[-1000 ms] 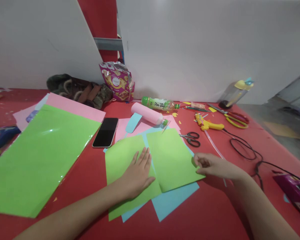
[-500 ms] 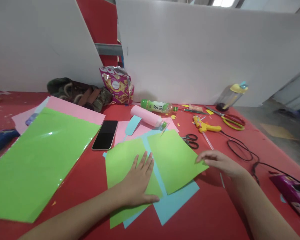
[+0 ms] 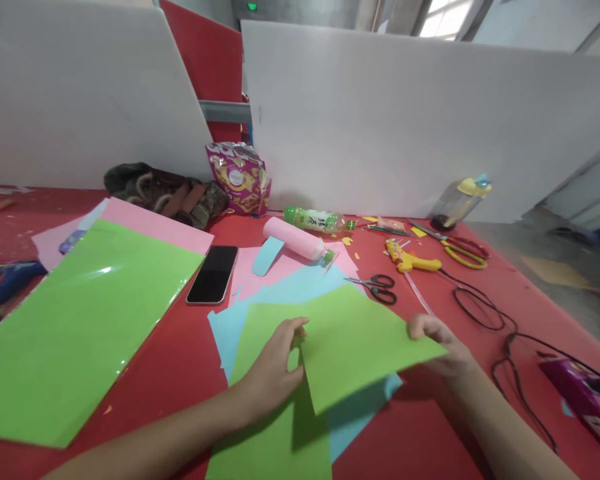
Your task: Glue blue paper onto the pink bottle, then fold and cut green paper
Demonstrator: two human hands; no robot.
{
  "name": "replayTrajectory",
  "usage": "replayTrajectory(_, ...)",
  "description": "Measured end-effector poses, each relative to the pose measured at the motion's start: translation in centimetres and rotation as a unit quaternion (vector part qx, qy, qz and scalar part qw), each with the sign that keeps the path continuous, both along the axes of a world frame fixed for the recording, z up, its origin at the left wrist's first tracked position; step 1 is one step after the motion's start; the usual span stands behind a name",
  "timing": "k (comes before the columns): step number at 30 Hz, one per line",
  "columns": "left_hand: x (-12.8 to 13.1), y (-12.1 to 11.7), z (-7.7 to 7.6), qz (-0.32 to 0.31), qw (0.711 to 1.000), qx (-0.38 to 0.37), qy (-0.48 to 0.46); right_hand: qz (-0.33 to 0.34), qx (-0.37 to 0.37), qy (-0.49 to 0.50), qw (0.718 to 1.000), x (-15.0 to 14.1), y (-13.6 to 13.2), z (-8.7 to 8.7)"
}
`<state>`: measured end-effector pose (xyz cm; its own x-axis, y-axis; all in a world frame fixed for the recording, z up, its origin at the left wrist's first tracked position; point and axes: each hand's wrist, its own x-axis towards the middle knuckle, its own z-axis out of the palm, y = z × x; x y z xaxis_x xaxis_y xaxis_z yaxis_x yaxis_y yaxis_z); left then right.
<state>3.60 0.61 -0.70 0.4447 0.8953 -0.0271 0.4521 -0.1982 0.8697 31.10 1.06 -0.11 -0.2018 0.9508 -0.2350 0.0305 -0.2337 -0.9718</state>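
1. Presently, head view: the right hand has its grip pinching the right edge of a thin, flat, lime-green paper sheet, thumb on top, fingers beneath.
2. Left hand at the sheet's left edge, fingers curled, a gap showing between index finger and thumb. Cannot tell whether this grip pinches the paper or merely touches it.
3. Sheet position: tilted between the hands, near corner off the red counter, casting a shadow on a second lime-green paper sheet below. Light-blue paper lies beneath both.
4. Nearby: small black-handled metal scissors just beyond the far edge; yellow plastic glue gun farther right.
5. Step in hand, judged: handling and orienting the upper sheet over the lower.
6. Next move, judged: calls for firm left-side control and even support, so the paper neither creases at the right-hand pinch nor drags the layers underneath.
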Motion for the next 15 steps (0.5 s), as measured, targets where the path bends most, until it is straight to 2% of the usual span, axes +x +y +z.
replayTrajectory(5, 0.0, 0.1, 0.4, -0.040, 0.997, 0.062, 0.009, 0.031, -0.004, 0.015, 0.999, 0.0, 0.1, -0.8)
replayTrajectory(7, 0.1, -0.1, 0.5, -0.039, 0.997, 0.062, 0.014, 0.030, 0.030, 0.029, 0.999, -0.7, 0.5, -0.8)
replayTrajectory(10, 0.4, -0.3, 0.5, -0.030, 0.998, 0.045, 0.027, 0.088, 0.105, 0.048, 0.989, -2.5, 1.0, -0.9)
replayTrajectory(13, 0.5, -0.3, 0.5, -0.043, 0.998, 0.023, 0.030, 0.126, 0.222, -0.053, 0.965, -4.3, 0.8, -1.3)
replayTrajectory(14, 0.5, -0.3, 0.5, -0.050, 0.998, 0.014, 0.037, 0.128, 0.275, -0.120, 0.945, -4.7, 0.6, -1.5)
replayTrajectory(15, 0.5, -0.3, 0.4, -0.058, 0.997, 0.007, 0.046, 0.131, 0.327, -0.203, 0.914, -5.2, 0.4, -1.6)
